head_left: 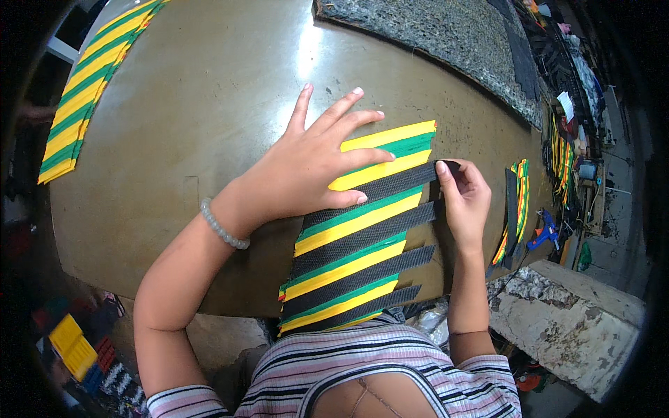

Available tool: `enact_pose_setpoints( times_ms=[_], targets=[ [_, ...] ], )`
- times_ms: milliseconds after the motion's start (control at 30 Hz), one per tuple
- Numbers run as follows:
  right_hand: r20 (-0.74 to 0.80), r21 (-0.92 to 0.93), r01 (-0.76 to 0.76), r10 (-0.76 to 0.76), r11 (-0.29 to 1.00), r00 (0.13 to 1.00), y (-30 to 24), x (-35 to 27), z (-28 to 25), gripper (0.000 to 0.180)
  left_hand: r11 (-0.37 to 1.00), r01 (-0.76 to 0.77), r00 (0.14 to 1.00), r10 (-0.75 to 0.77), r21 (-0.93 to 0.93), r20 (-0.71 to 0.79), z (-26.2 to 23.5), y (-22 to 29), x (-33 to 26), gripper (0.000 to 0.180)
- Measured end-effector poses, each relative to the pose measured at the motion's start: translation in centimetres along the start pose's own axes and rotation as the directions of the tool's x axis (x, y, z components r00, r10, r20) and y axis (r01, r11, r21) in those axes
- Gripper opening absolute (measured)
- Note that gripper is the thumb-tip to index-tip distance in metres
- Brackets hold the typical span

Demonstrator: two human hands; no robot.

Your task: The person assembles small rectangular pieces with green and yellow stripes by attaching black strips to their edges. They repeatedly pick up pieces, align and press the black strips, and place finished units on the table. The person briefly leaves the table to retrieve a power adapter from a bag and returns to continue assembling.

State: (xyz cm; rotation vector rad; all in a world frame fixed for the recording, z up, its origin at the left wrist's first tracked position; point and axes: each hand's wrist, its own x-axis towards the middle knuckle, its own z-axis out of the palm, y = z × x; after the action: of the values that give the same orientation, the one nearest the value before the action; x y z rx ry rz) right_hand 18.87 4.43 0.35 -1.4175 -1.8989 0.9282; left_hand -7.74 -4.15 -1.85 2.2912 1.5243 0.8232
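Right in front of you on the brown counter lies a striped mat of yellow and green bands, running from your chest up toward the middle of the counter, with black strips laid across it at a slant. Your left hand rests flat on the mat's upper end, fingers spread wide, palm down, gripping nothing; a pale bead bracelet sits on that wrist. Your right hand is at the mat's right edge, thumb and fingertips pinched narrow on the end of the topmost black strip, wrist bent in from the right. Far left, a second yellow-and-green mat lies along the counter's edge, well apart from your hands. To the right, a small stack of the same striped pieces stands near the counter's rim, with a blue glue gun just beside it. A grey felt sheet covers the far side.
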Motion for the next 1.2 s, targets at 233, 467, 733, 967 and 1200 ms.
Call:
enact_pose_setpoints(
  times_ms=[233,467,733,967,1200],
  targets=[
    [-0.001,-0.055,0.039,-0.039,0.998,0.999,0.6,-0.1,0.3,0.015,0.999,-0.029,0.999,0.029,0.029,0.019,-0.1,0.1,0.1,0.031],
    [-0.014,-0.185,0.133,-0.138,0.974,0.990,0.0,-0.1,0.5,0.013,0.994,-0.078,0.995,0.073,0.075,0.061,-0.4,0.5,0.1,0.022],
    [-0.029,-0.256,0.236,-0.251,0.937,0.967,0.2,-0.4,0.6,0.012,0.993,-0.071,0.996,0.066,0.092,0.056,-0.4,0.6,0.1,0.022],
    [-0.051,-0.444,0.292,-0.349,0.847,0.936,-2.7,-0.2,0.4,0.019,0.993,-0.075,0.994,0.068,0.087,0.082,-0.4,0.6,0.0,0.025],
    [0.271,-0.206,0.503,-0.445,0.839,0.854,-4.5,-3.6,2.1,0.028,0.990,-0.076,0.995,0.068,0.116,0.069,-0.4,0.8,0.1,0.025]
  ],
)
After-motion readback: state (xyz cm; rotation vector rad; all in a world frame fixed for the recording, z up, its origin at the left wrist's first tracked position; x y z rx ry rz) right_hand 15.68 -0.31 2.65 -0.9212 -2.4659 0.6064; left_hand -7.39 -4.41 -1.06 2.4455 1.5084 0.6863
